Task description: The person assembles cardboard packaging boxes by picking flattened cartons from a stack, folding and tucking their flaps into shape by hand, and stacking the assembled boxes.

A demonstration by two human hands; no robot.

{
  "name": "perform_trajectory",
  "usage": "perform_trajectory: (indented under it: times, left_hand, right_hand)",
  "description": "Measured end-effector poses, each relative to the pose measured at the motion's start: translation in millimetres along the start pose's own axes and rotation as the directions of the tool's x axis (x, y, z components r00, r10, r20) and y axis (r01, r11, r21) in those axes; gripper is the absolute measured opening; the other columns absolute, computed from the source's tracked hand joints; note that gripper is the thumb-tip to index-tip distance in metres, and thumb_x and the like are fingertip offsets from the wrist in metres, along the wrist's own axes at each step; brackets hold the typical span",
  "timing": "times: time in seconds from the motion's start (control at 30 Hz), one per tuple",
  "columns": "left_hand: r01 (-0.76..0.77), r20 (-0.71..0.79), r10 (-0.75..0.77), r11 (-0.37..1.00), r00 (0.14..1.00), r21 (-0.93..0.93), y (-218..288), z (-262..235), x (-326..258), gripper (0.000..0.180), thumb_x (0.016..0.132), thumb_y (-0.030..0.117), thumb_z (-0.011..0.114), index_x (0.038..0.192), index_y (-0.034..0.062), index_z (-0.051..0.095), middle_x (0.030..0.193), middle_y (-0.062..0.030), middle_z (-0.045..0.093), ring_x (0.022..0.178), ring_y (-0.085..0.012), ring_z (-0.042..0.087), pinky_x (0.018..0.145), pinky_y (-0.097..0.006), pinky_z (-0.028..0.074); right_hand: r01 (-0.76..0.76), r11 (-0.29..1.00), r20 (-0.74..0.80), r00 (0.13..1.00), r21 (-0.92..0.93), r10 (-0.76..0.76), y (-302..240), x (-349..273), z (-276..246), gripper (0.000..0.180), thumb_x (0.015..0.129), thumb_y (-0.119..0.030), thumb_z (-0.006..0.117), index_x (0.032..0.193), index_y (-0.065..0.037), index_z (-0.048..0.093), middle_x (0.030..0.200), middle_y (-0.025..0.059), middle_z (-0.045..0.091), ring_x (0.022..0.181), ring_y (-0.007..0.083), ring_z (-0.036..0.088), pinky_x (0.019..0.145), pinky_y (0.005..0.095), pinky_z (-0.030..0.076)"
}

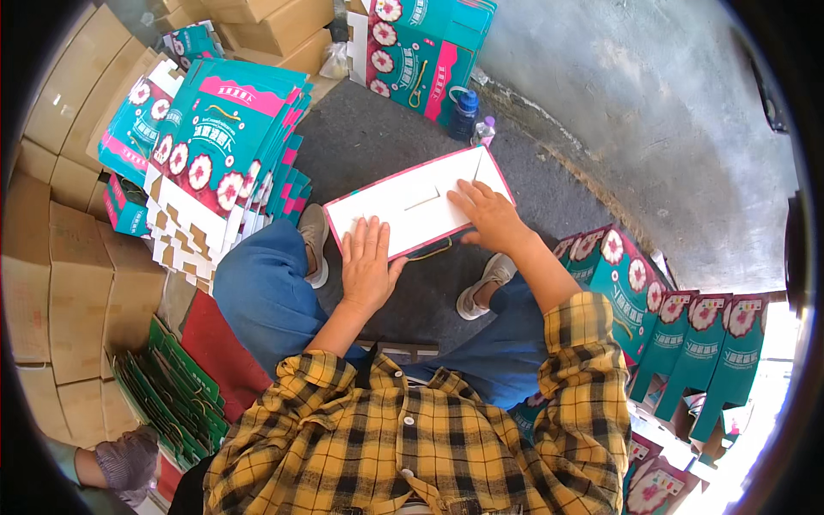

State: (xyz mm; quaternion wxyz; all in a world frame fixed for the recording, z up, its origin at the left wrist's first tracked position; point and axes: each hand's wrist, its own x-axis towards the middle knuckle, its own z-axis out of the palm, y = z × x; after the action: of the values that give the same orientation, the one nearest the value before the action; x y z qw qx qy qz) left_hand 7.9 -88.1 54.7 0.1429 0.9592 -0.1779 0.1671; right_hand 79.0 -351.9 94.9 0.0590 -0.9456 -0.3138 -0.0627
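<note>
A carton (403,204) with a white inside and a pink rim lies tilted between my knees, its white panel facing up. A short slot is cut near the panel's middle. My left hand (367,264) rests flat on the near left part, fingers stretched out. On the right part lies my right hand (493,219), its fingers spread over the white surface. A yellowish cord handle (431,251) shows at the near side of the carton. The carton's outer faces are mostly hidden.
Flattened teal and pink cartons (227,120) are stacked at my left, before brown boxes (81,283). A blue bottle (463,116) and a purple-capped bottle (484,131) stand beyond. Teal cartons (699,343) line the right. Another person's limb (124,459) shows at lower left.
</note>
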Motion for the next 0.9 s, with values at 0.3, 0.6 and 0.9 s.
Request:
perform_trajectory:
  times: [0.3, 0.6, 0.9]
  left_hand:
    - [-0.021, 0.177, 0.036, 0.996, 0.983, -0.085, -8, 10, 4, 0.056, 0.084, 0.029, 0.064, 0.128, -0.0017, 0.048, 0.134, -0.0187, 0.048, 0.127, -0.0324, 0.042, 0.108, -0.051, 0.024]
    - [-0.005, 0.218, 0.044, 0.985, 0.975, -0.175, -8, 0, 8, 0.051, 0.084, 0.026, 0.063, 0.123, -0.0032, 0.049, 0.132, -0.0225, 0.047, 0.125, -0.0362, 0.042, 0.108, -0.050, 0.026]
    - [0.579, 0.076, -0.706, 0.510, 0.704, -0.635, -89, 29, 15, 0.063, 0.094, 0.049, 0.043, 0.131, -0.0023, 0.046, 0.132, -0.0227, 0.047, 0.122, -0.0363, 0.045, 0.104, -0.045, 0.032]
  right_hand:
    - [-0.056, 0.996, 0.278, 0.960, 0.076, 0.033, 12, 9, 15, 0.057, 0.070, -0.028, 0.077, 0.122, -0.011, 0.058, 0.127, 0.0100, 0.055, 0.114, 0.0293, 0.053, 0.089, 0.0411, 0.049]
    - [-0.071, 0.986, 0.311, 0.950, 0.154, 0.020, 16, 8, 6, 0.048, 0.076, -0.029, 0.074, 0.118, -0.011, 0.061, 0.125, 0.0091, 0.057, 0.115, 0.0289, 0.053, 0.092, 0.0400, 0.047]
    - [-0.542, 0.497, 0.108, 0.742, 0.677, 0.662, 97, -6, 16, 0.059, 0.090, -0.054, 0.050, 0.117, -0.002, 0.062, 0.113, 0.0183, 0.064, 0.111, 0.0312, 0.058, 0.097, 0.0375, 0.040]
